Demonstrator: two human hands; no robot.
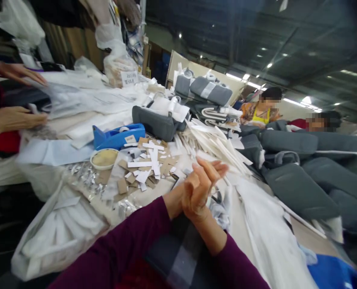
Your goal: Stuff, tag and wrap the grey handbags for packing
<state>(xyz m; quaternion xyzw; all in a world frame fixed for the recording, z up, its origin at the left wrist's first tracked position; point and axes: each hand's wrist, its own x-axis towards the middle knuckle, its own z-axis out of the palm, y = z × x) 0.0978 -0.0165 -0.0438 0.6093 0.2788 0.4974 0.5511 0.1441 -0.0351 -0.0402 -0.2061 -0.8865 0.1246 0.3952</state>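
My left hand (187,189) and my right hand (205,185) are pressed palm to palm above the table's near edge, fingers stretched out and pointing up to the right. Neither hand holds anything. Both arms wear dark purple sleeves (130,241). Just behind the hands lies a heap of brown card pieces and white paper slips (145,164). A fan of long white strips (214,144) lies beyond the fingertips. White sheets (265,237) lie to the right of my hands.
A blue tape dispenser (118,136) and a small bowl of beige paste (104,157) stand at centre left. A plastic bag of white pieces (58,237) lies at near left. Grey padded covers (301,176) pile up on the right. A co-worker's hands (13,120) work at far left; two people sit at back right.
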